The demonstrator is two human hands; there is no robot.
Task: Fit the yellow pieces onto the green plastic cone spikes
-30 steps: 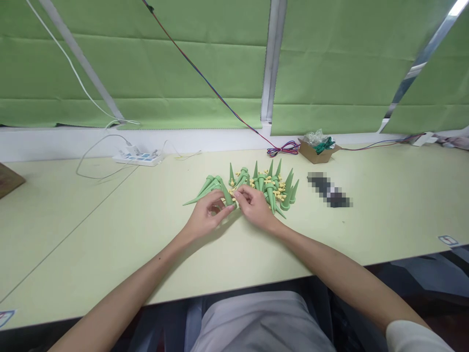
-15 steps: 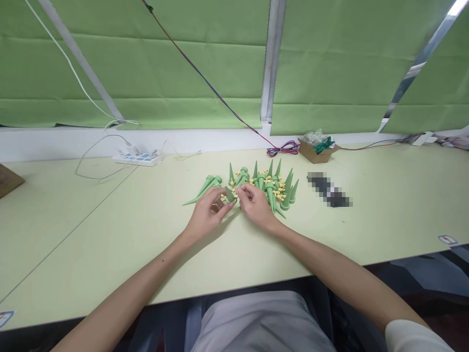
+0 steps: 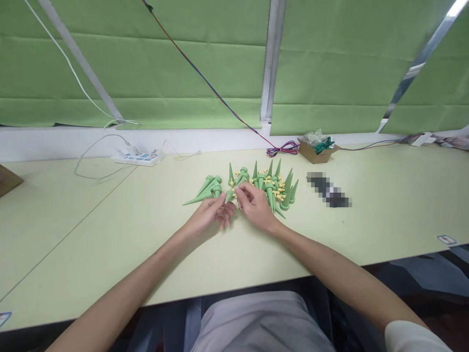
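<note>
Between the thumb and fingers of my left hand (image 3: 209,213) is a green plastic watering spike (image 3: 229,196), its palm side turned partly up. My right hand (image 3: 254,204) is closed in a pinch right against that spike's end. A bit of a small yellow valve (image 3: 235,194) shows at its fingertips, where spike and valve meet; the exact fit is hidden by the fingers. Behind and right of the hands, several green spikes (image 3: 270,194) stand or lie among loose yellow valves (image 3: 281,187). More spikes (image 3: 205,189) lie together just beyond my left hand.
A small cardboard box (image 3: 318,154) with clear plastic and green stuff stands at the back, beside coiled red-blue wire (image 3: 284,148). A power strip (image 3: 137,157) with cables sits back left. A blurred dark object (image 3: 328,189) lies right of the pile.
My left hand has rolled over, thumb now above and fingers below, and the spike has tipped from upright to lying towards my right hand. My right hand has barely moved.
</note>
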